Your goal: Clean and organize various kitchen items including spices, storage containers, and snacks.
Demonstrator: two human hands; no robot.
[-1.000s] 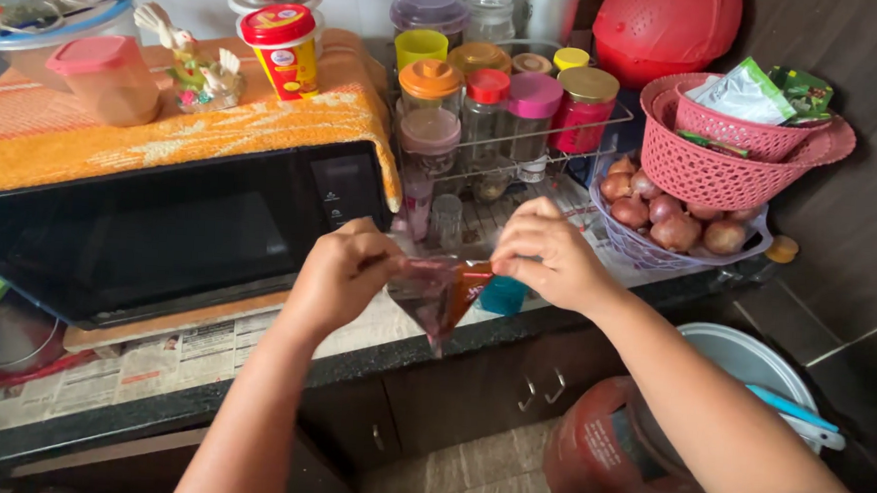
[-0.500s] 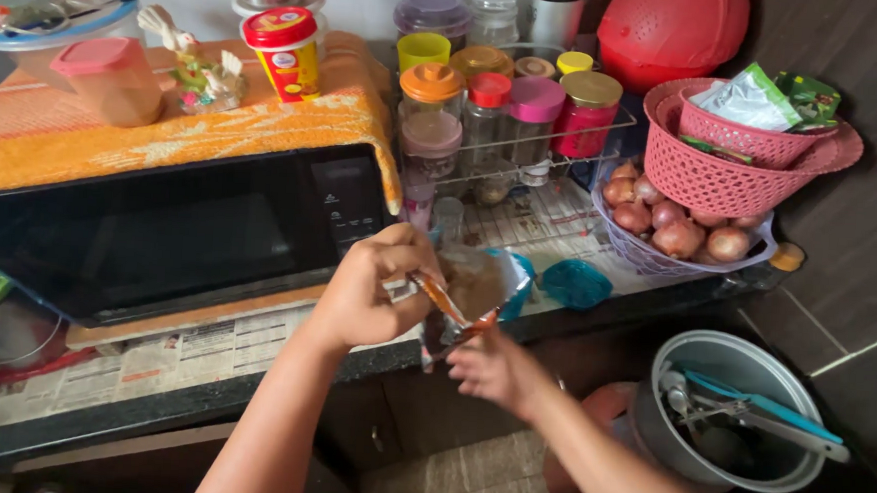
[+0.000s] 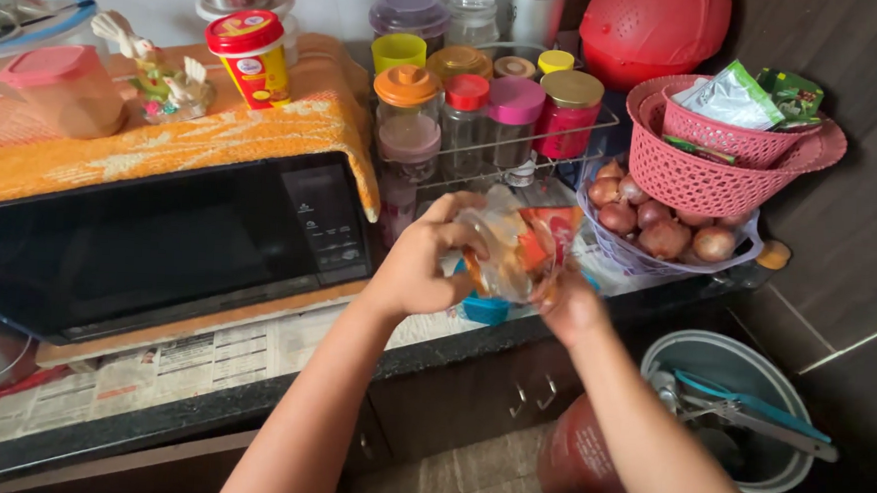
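clear, crinkled plastic bag (image 3: 506, 252) with orange and red patches showing through it sits between your two hands, held above the front edge of the dark stone bench (image 3: 200, 404), just over a small blue lid (image 3: 485, 309). your left hand (image 3: 420, 261) wraps the bag's left side, fingers curled shut on it, forearm reaching up from below. your right hand (image 3: 568, 301) cups the bag from underneath on the right, fingers closed on the plastic. behind your left arm stands a black microwave oven (image 3: 159, 242) draped with an orange cloth (image 3: 164, 147). a wire rack of coloured-lid jars (image 3: 485, 119) and a pink plastic basket (image 3: 723, 156) stand beyond.
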